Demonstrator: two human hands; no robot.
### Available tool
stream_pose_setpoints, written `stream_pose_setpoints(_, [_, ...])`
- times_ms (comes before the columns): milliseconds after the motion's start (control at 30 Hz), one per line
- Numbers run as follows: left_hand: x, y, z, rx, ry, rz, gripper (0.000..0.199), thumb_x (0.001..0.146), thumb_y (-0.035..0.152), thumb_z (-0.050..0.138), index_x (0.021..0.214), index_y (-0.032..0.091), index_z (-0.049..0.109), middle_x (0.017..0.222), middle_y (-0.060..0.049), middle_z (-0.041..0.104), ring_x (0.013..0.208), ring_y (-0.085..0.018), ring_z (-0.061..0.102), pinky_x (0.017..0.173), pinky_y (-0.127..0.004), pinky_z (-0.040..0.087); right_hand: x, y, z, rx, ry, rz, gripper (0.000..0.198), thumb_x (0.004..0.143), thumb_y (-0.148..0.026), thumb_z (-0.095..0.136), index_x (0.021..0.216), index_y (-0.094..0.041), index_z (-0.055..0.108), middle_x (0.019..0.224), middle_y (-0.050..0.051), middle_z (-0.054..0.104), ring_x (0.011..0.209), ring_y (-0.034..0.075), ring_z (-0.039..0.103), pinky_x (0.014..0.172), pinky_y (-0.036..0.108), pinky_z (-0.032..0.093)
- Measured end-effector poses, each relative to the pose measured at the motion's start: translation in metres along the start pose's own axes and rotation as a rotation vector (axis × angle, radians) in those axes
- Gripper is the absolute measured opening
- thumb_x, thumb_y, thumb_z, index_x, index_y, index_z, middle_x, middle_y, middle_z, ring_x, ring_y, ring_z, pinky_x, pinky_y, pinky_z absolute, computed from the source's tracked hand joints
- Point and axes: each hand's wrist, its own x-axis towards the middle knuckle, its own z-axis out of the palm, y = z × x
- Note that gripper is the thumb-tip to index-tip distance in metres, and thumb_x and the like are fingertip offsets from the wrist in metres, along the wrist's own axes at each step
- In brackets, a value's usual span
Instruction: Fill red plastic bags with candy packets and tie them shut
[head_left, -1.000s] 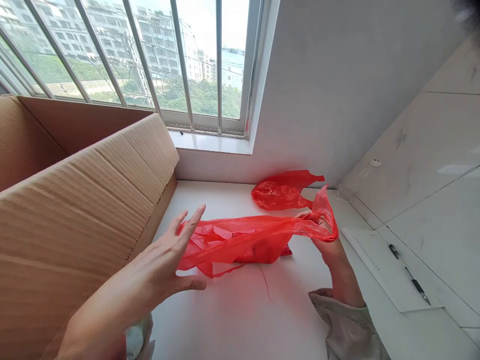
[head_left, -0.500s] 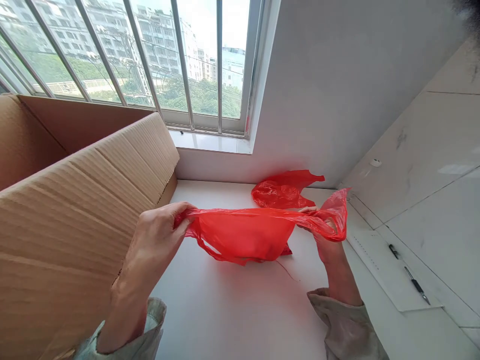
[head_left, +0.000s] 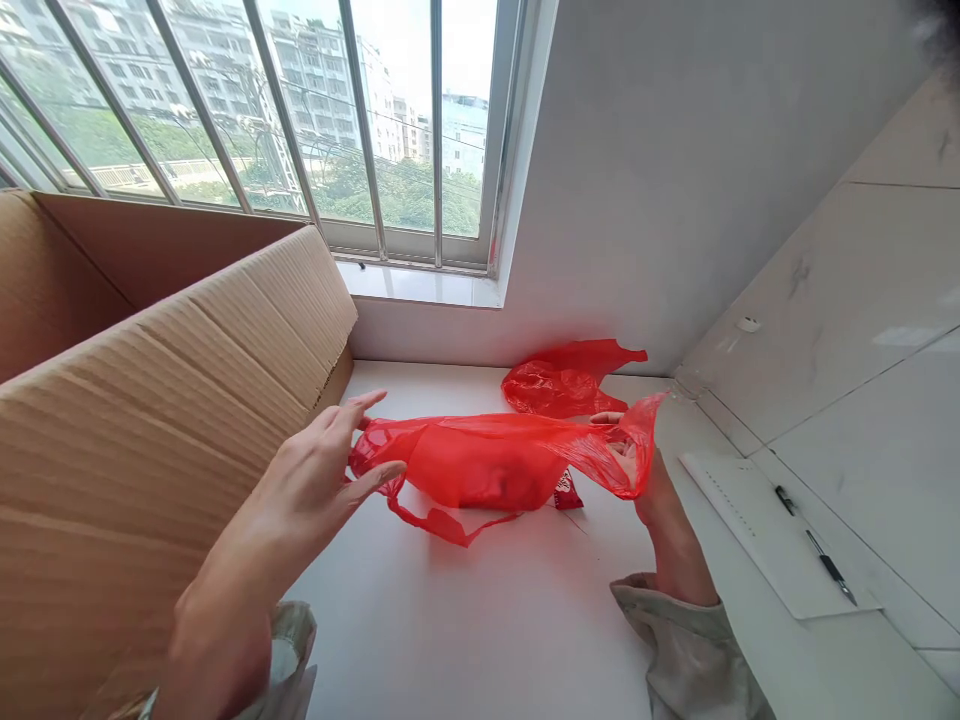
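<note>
A thin red plastic bag (head_left: pixel 480 460) is stretched sideways above the white table, its handle loop drooping at the front. My left hand (head_left: pixel 319 465) is at the bag's left end, thumb and fingers spread apart around the film without pinching it. At the other end, my right hand (head_left: pixel 624 455) holds the bag by its handle; red film covers part of the fingers. Behind the bag, a small dark red packet (head_left: pixel 568 492) with pale printing lies on the table, partly hidden. A dark shape shows faintly through the film.
A large open cardboard box (head_left: pixel 172 400) stands close on the left. Another crumpled red plastic bag (head_left: pixel 562 378) lies against the back wall. On the right are a white paper sheet (head_left: pixel 765 540), a pen (head_left: pixel 831 568) and a black pen cap (head_left: pixel 787 501). A barred window (head_left: pixel 405 130) is behind.
My left hand has let go of the bag's edge and its fingers have spread. The right end of the bag has moved slightly left with my right hand. More of the packet shows.
</note>
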Motion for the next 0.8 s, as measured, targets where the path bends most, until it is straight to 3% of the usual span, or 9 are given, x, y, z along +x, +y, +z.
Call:
stream_pose_setpoints(100, [-0.013, 0.003, -0.009, 0.019, 0.044, -0.041, 0.083, 0.078, 0.056, 0.059, 0.149, 0.023, 0.032, 0.126, -0.009, 0.057, 0.085, -0.025, 0.066, 0.093, -0.042, 0.048, -0.007, 0.001, -0.009, -0.068, -0.198, 0.073, 0.008, 0.072, -0.029, 0.063, 0.076, -0.022, 0.063, 0.08, 0.004, 0.07, 0.066, 0.019, 0.063, 0.057, 0.029, 0.049])
stream_pose_setpoints(200, [-0.025, -0.001, -0.01, 0.102, -0.039, -0.039, 0.092, 0.075, 0.061, 0.057, 0.152, 0.022, 0.027, 0.137, -0.012, 0.051, 0.115, -0.033, 0.058, 0.105, -0.047, 0.041, -0.021, 0.0, -0.002, -0.149, -0.434, 0.121, 0.006, 0.073, -0.025, 0.062, 0.068, -0.023, 0.066, 0.072, 0.0, 0.068, 0.063, 0.016, 0.061, 0.055, 0.026, 0.046])
stream_pose_setpoints(300, [-0.031, -0.014, -0.003, 0.148, -0.147, -0.037, 0.089, 0.08, 0.058, 0.054, 0.155, 0.025, 0.019, 0.148, -0.013, 0.042, 0.13, -0.036, 0.047, 0.11, -0.05, 0.035, -0.037, -0.01, 0.029, -0.207, -0.685, 0.113, 0.009, 0.068, -0.019, 0.069, 0.074, -0.025, 0.072, 0.064, -0.003, 0.066, 0.058, 0.015, 0.058, 0.053, 0.024, 0.04])
stream_pose_setpoints(367, [-0.033, -0.024, 0.003, 0.131, -0.138, 0.0, 0.083, 0.086, 0.055, 0.05, 0.156, 0.028, 0.015, 0.15, -0.012, 0.04, 0.132, -0.035, 0.045, 0.11, -0.05, 0.035, -0.049, -0.023, 0.058, -0.265, -0.778, 0.042, 0.03, 0.066, -0.017, 0.074, 0.094, -0.027, 0.074, 0.065, -0.004, 0.066, 0.061, 0.016, 0.06, 0.055, 0.024, 0.04])
stream_pose_setpoints(433, [-0.034, -0.031, 0.007, 0.093, -0.089, 0.061, 0.077, 0.09, 0.053, 0.048, 0.155, 0.029, 0.017, 0.152, -0.01, 0.039, 0.135, -0.034, 0.043, 0.112, -0.048, 0.034, -0.06, -0.036, 0.088, -0.414, -0.77, -0.068, 0.044, 0.072, -0.021, 0.075, 0.115, -0.026, 0.066, 0.073, -0.001, 0.068, 0.071, 0.019, 0.063, 0.062, 0.026, 0.041])
stream_pose_setpoints(567, [-0.03, -0.028, 0.007, 0.009, -0.085, 0.157, 0.071, 0.091, 0.047, 0.051, 0.153, 0.028, 0.025, 0.146, -0.008, 0.048, 0.114, -0.027, 0.06, 0.106, -0.041, 0.042, -0.078, -0.049, 0.137, -0.538, -0.676, -0.096, 0.041, 0.078, -0.023, 0.072, 0.118, -0.018, 0.06, 0.095, 0.009, 0.071, 0.092, 0.028, 0.065, 0.073, 0.031, 0.041])
stream_pose_setpoints(667, [-0.025, -0.015, 0.002, -0.103, -0.159, 0.161, 0.064, 0.089, 0.039, 0.049, 0.149, 0.024, 0.034, 0.126, -0.008, 0.062, 0.08, -0.019, 0.067, 0.085, -0.035, 0.054, -0.083, -0.047, 0.156, -0.557, -0.694, -0.081, 0.015, 0.081, -0.017, 0.065, 0.096, -0.015, 0.066, 0.094, 0.012, 0.07, 0.09, 0.03, 0.066, 0.071, 0.032, 0.04])
stream_pose_setpoints(700, [-0.025, -0.012, 0.0, -0.121, -0.167, 0.161, 0.061, 0.089, 0.037, 0.047, 0.147, 0.023, 0.036, 0.119, -0.008, 0.065, 0.077, -0.018, 0.067, 0.08, -0.033, 0.054, -0.084, -0.046, 0.157, -0.55, -0.712, -0.082, 0.005, 0.082, -0.014, 0.062, 0.085, -0.015, 0.066, 0.088, 0.011, 0.07, 0.086, 0.028, 0.066, 0.069, 0.032, 0.039])
stream_pose_setpoints(800, [-0.025, -0.014, -0.002, -0.093, -0.143, 0.216, 0.054, 0.094, 0.032, 0.037, 0.148, 0.027, 0.034, 0.112, -0.006, 0.066, 0.084, -0.019, 0.068, 0.083, -0.033, 0.053, -0.081, -0.048, 0.146, -0.461, -0.818, -0.134, 0.014, 0.081, -0.011, 0.061, 0.068, -0.017, 0.061, 0.079, 0.004, 0.066, 0.075, 0.018, 0.062, 0.065, 0.026, 0.038])
